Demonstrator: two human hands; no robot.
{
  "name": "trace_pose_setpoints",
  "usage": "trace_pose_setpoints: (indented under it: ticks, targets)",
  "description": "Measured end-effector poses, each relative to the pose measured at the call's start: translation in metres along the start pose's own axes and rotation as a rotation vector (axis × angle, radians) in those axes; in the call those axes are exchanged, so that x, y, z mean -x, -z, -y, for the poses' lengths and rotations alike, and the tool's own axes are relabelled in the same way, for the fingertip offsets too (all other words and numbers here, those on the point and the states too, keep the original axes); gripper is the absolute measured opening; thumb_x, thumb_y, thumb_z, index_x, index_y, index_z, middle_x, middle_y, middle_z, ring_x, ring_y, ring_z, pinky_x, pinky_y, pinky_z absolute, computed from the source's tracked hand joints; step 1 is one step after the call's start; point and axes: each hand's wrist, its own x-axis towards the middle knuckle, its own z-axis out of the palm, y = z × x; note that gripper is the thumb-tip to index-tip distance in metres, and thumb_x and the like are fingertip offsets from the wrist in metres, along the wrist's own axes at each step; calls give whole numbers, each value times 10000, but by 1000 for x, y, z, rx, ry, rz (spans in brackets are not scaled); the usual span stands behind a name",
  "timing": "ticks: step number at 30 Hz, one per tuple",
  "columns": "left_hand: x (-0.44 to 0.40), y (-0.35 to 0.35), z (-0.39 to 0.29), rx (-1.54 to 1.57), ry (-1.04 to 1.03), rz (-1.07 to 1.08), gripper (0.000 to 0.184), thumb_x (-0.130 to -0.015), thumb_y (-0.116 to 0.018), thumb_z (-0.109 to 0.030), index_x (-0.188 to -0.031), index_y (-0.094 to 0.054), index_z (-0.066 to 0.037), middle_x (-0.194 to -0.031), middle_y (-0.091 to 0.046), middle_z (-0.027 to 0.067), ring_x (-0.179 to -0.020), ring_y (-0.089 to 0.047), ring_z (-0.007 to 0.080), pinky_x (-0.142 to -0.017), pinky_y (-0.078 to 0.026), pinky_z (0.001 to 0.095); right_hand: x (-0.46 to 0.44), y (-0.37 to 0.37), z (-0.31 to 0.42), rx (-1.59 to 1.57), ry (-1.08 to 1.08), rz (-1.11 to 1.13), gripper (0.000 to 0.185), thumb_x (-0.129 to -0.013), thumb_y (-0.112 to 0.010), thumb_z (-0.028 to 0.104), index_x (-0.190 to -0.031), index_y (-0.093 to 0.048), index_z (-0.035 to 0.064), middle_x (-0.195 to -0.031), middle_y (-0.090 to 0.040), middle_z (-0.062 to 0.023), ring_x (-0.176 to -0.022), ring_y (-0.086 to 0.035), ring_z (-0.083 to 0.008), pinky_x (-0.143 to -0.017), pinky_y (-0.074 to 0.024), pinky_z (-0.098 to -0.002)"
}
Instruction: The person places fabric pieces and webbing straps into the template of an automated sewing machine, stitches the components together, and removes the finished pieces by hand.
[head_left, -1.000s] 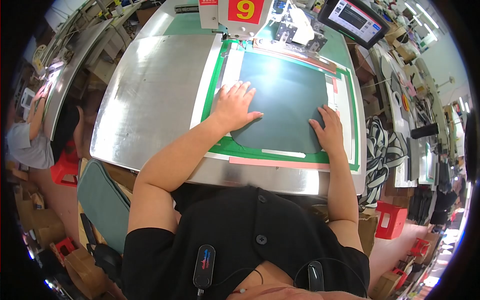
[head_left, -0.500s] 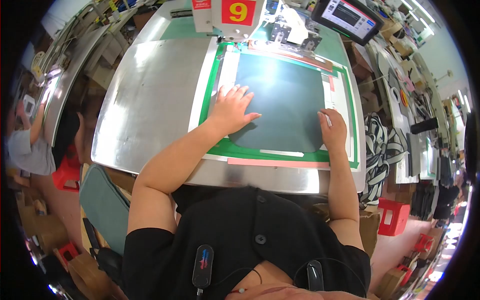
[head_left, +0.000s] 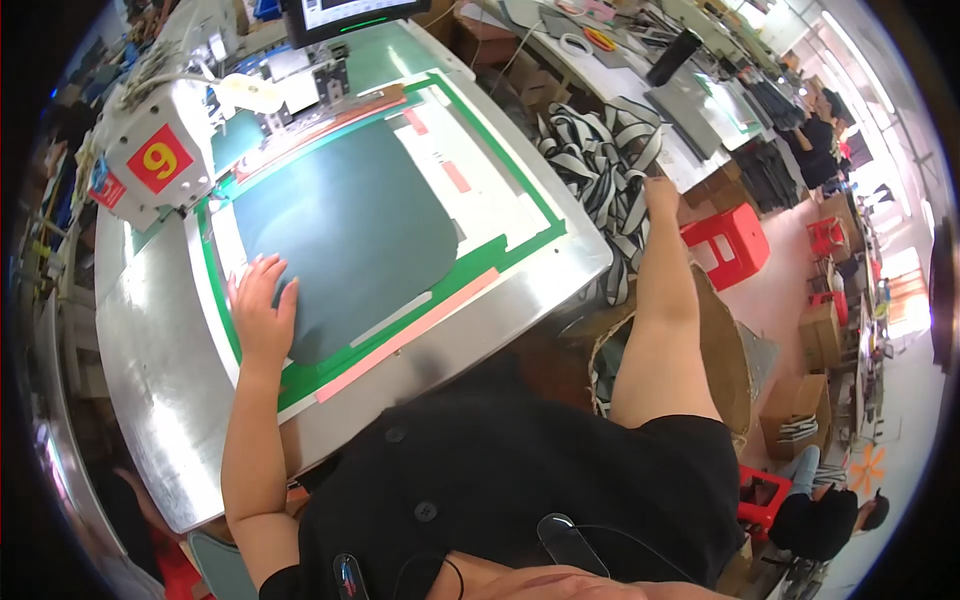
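Note:
A dark green sheet with rounded corners point(head_left: 360, 220) lies flat on a white template edged with green tape point(head_left: 490, 258). My left hand point(head_left: 263, 312) rests on the sheet's left edge, its fingers and thumb apart. Away to the right, my right hand point(head_left: 660, 197) is at the side of a heap of black-and-white striped straps point(head_left: 600, 150). Its fingers look bunched together on a strap, though they are small in view and partly hidden.
A machine head marked 9 point(head_left: 160, 158) stands over the metal table point(head_left: 150, 350), with a screen point(head_left: 350, 12) behind. A pink strip point(head_left: 410, 335) runs along the template's front. Right of me are a red stool point(head_left: 728, 245), a brown container point(head_left: 720, 350) and other people.
My right hand has left the sheet's right edge and reached right to the straps. My left hand stays on the sheet. The view has turned right.

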Motion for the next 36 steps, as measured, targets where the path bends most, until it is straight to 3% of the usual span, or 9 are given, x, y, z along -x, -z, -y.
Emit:
trace_pose_setpoints:
  ticks: [11,15,18,20,24,25,27,28,36]
  targets:
    - [0,1,-2,28,33,-19,211,-815,-571,-105,-1016,-601,-49,-1106,-598,95,-1124,-506,295,-1042,-243,477,5,-20,31,-110,91,-183,315,-807,-527,318,-945,-661,69,-957,-642,-179,-924,-596,-349,-807,-460,-419]
    - [1,0,3,16,31,-48,212,-814,-566,-95,-1018,-598,-48,-1103,-601,93,-1123,-510,293,-1042,-247,476,-41,-13,14,-265,-84,-223,391,-764,-578,318,-987,-646,4,-987,-644,-188,-932,-610,-322,-819,-458,-408]
    - [1,-2,4,25,25,-64,214,-813,-562,-86,-1021,-596,-47,-1100,-602,93,-1120,-514,292,-1042,-248,475,-41,-3,34,-633,-432,83,373,-740,-688,262,-963,-647,-34,-935,-652,-145,-892,-605,-247,-798,-467,-334]
    - [0,-2,3,24,17,-75,213,-813,-559,-76,-1021,-595,-48,-1098,-603,93,-1119,-516,292,-1043,-247,475,-80,-43,9,-403,-93,89,377,-736,-679,302,-906,-665,-35,-932,-655,-188,-886,-624,-287,-775,-477,-359]
    - [-1,-3,1,13,18,-66,215,-812,-557,-68,-1022,-594,-48,-1103,-601,91,-1127,-511,290,-1044,-246,474,-34,-1,63,132,38,211,433,-723,-650,355,-930,-660,-25,-977,-638,-212,-951,-608,-343,-824,-471,-407]
    - [-1,-3,3,17,22,-63,216,-811,-556,-67,-1023,-594,-48,-1108,-599,90,-1132,-508,287,-1044,-247,474,-27,-11,61,309,229,248,432,-720,-660,403,-741,-678,-28,-745,-656,-185,-778,-645,-325,-718,-491,-399]
    - [0,-4,4,24,25,-54,216,-811,-556,-67,-1023,-594,-48,-1112,-597,89,-1137,-505,285,-1045,-247,474,-14,-14,67,395,97,572,455,-729,-649,424,-624,-654,-19,-623,-634,-153,-645,-640,-285,-668,-494,-385]
    - [0,-5,4,25,24,-50,216,-813,-556,-70,-1024,-594,-48,-1116,-595,89,-1140,-503,283,-1046,-246,473,-14,-25,54,364,164,393,459,-729,-659,413,-571,-631,-18,-568,-612,-137,-563,-617,-258,-618,-491,-370]
    - [1,-2,1,56,38,-72,215,-819,-553,-83,-1028,-594,-49,-1128,-592,91,-1141,-502,282,-1049,-241,470,-28,-11,37,179,78,254,405,-685,-667,338,-879,-666,-17,-924,-652,-199,-880,-625,-321,-790,-481,-371]
